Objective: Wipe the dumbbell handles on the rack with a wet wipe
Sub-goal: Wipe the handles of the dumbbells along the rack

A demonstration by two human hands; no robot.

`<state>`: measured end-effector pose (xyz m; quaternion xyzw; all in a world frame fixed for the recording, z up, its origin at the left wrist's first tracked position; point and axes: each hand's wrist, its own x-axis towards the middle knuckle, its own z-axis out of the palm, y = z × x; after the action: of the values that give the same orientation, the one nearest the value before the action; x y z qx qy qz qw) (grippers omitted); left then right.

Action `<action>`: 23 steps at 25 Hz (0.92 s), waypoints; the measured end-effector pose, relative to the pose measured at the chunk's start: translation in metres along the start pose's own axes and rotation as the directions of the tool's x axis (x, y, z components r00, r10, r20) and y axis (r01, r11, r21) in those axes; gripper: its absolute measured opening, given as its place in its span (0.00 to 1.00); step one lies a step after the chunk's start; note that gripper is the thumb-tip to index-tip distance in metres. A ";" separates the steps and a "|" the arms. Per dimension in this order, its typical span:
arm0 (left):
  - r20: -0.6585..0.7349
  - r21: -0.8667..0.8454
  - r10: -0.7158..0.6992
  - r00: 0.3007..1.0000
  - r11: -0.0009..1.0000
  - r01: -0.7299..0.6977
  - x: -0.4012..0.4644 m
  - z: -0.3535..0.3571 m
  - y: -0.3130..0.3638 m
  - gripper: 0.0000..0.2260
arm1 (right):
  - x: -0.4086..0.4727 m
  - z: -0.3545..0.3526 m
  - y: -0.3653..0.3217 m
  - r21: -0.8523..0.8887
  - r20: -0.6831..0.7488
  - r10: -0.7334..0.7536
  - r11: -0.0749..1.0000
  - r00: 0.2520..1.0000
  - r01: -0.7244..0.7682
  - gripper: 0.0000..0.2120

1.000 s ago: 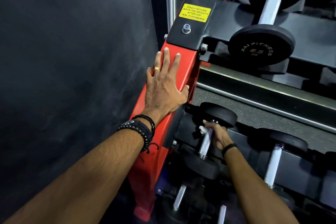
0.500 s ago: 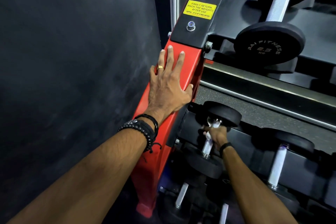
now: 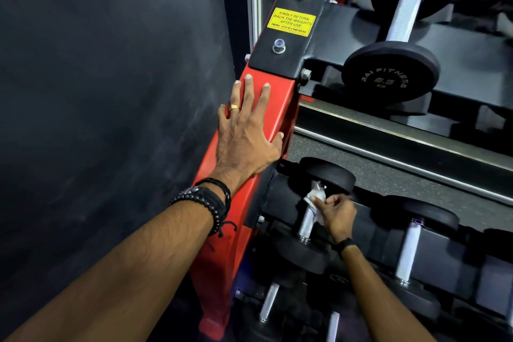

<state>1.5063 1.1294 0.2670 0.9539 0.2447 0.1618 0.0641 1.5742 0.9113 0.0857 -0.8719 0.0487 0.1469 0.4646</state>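
Now pressed flat, fingers straight and spread: left hand [image 3: 248, 136] on the slanted red metal upright of the rack [image 3: 273, 108], gold ring on one finger, black bead bracelets [image 3: 206, 200] at the wrist. Same spot on the upright as a second ago, fingertips just short of the black bolted plate carrying the yellow rectangular sticker [image 3: 291, 22].

Lower and to the right: right hand [image 3: 337, 214] on the middle tier, fingers curled and pinching a crumpled white wet wipe [image 3: 316, 196] against the knurled silver handle [image 3: 308, 221] of the small black round-headed dumbbell [image 3: 329, 175] nearest the upright. Wipe bunched at the upper end of that handle, right under the far head. Compared with a second ago, when the hand gripped the handle's upper part with only a scrap of wipe showing: wipe now spread further out of the fingers, hand lying slightly lower along the bar and off to its right side, bare metal exposed below and left of the knuckles. Thin black band on the right wrist.

Elsewhere unchanged: another black dumbbell with a silver handle [image 3: 408, 253] just right on the same tier, a 2.5 kg black dumbbell [image 3: 391, 75] on the top shelf, two more silver handles [image 3: 268, 301] on the bottom tier, dark grey wall [image 3: 111, 91] to the left.
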 end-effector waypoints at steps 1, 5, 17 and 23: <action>-0.002 0.001 -0.003 1.000 1.000 0.003 0.000 0.000 0.000 0.43 | -0.010 0.003 0.009 0.004 0.003 -0.031 1.000 1.000 0.031 0.17; -0.004 0.005 0.006 1.000 1.000 -0.006 0.001 0.000 0.000 0.43 | -0.045 0.006 0.039 -0.028 0.126 -0.019 0.999 0.992 0.023 0.11; -0.017 0.000 -0.003 1.000 1.000 0.003 0.000 0.001 0.001 0.43 | -0.022 0.016 0.034 -0.142 0.098 0.237 0.965 0.967 -0.222 0.12; -0.014 -0.007 -0.005 1.000 1.000 0.005 0.001 0.000 0.001 0.43 | 0.024 0.024 -0.005 0.603 0.030 0.480 0.691 0.877 -0.399 0.10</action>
<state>1.5072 1.1289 0.2669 0.9519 0.2469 0.1693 0.0659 1.5926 0.9351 0.0699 -0.6529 0.3296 0.1741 0.6594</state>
